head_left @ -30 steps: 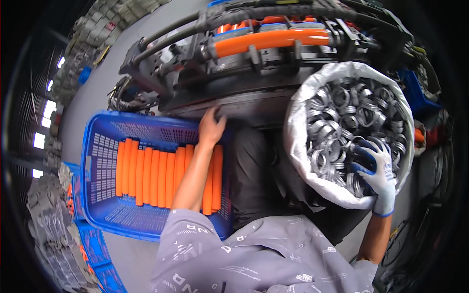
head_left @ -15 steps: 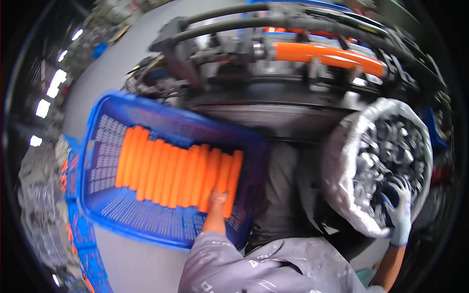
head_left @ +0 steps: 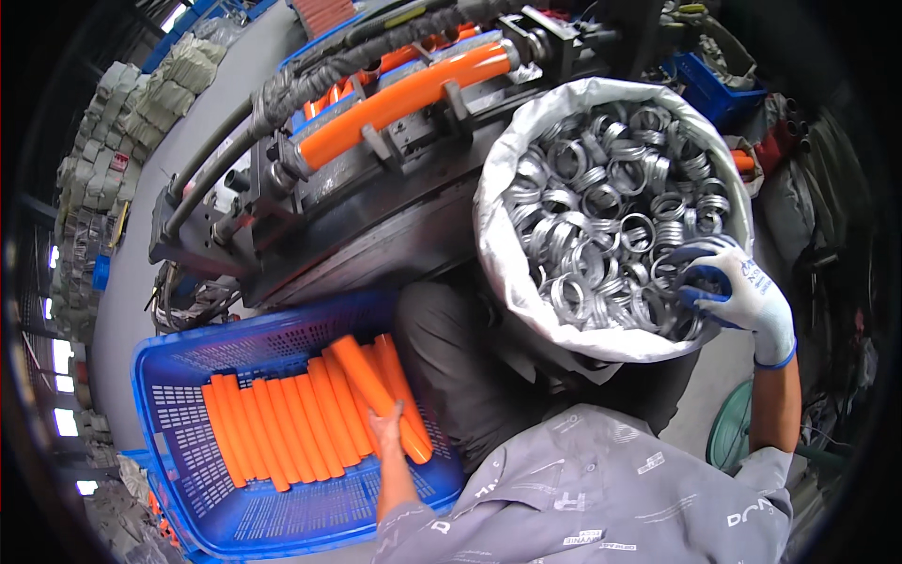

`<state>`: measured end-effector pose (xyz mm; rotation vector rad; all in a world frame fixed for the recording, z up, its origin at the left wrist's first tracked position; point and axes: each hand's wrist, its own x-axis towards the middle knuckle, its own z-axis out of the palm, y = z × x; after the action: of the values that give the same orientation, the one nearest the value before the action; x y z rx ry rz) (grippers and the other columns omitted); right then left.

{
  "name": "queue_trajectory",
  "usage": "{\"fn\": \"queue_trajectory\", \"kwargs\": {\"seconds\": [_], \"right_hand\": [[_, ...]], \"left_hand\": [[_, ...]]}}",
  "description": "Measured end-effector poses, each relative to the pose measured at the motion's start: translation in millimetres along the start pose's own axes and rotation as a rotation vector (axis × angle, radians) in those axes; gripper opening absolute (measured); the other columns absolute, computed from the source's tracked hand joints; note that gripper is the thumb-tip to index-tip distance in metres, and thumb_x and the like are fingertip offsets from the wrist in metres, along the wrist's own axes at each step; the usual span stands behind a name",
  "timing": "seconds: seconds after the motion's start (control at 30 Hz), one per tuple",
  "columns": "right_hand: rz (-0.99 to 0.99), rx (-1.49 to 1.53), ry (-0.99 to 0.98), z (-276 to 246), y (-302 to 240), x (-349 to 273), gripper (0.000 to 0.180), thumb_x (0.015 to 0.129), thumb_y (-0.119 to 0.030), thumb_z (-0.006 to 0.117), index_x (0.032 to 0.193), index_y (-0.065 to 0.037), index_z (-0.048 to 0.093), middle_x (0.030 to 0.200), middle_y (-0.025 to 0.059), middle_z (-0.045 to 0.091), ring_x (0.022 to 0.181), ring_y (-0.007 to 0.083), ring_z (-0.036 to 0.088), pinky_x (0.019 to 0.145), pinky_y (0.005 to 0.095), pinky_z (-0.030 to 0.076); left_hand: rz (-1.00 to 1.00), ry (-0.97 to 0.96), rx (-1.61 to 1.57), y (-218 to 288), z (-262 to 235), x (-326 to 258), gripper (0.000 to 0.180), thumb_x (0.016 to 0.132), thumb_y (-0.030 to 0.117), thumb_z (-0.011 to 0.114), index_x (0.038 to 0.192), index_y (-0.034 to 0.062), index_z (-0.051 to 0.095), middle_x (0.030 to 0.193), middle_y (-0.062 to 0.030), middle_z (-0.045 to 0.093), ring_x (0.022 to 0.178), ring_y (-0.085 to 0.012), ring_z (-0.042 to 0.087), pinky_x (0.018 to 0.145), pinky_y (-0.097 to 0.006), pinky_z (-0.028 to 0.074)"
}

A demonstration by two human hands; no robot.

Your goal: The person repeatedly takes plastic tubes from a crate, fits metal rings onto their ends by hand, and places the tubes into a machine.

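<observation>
Left hand [head_left: 387,425] grips orange tube [head_left: 376,395]; gloved right hand [head_left: 728,287] clutches metal rings [head_left: 601,226].

Orange tube [head_left: 376,395] lifted aslant above its row in blue crate, shiny metal rings [head_left: 611,226] heaped in white sack

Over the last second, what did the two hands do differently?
The left hand drew back from the crate's far edge and took hold of one orange tube, tilting it above the row. The gloved right hand stayed among the metal rings in the white sack. The blue crate stayed put.
</observation>
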<state>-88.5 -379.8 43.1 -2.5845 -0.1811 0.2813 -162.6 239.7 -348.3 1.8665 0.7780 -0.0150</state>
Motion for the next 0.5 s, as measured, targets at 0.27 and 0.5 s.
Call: {"fn": "queue_trajectory", "kwargs": {"seconds": [0.27, 0.5], "right_hand": [[-0.075, 0.253, 0.300, 36.0, 2.5, 19.2, 0.043, 0.083, -0.017, 0.078, 0.122, -0.004, 0.064, 0.133, 0.0148, 0.062, 0.113, 0.0298, 0.064, 0.096, 0.0381, 0.050], [-0.228, 0.963, 0.036, 26.4, -74.1, 9.5, 0.118, 0.065, -0.029, 0.093, 0.157, -0.001, 0.026, 0.148, 0.0161, 0.049, 0.134, 0.0250, 0.050, 0.115, 0.0395, 0.034]], "left_hand": [[0.685, -0.097, 0.139, 310.7, 18.0, -67.3, 0.059, 0.076, 0.013, 0.082, 0.128, 0.0016, 0.057, 0.114, -0.0113, 0.069, 0.102, -0.0224, 0.067, 0.093, -0.036, 0.052], [1.445, -0.305, 0.573, 450.8, 53.4, -152.4, 0.054, 0.062, 0.015, 0.083, 0.113, 0.0100, 0.069, 0.099, -0.0096, 0.069, 0.090, -0.0302, 0.068, 0.091, -0.043, 0.050]]}}
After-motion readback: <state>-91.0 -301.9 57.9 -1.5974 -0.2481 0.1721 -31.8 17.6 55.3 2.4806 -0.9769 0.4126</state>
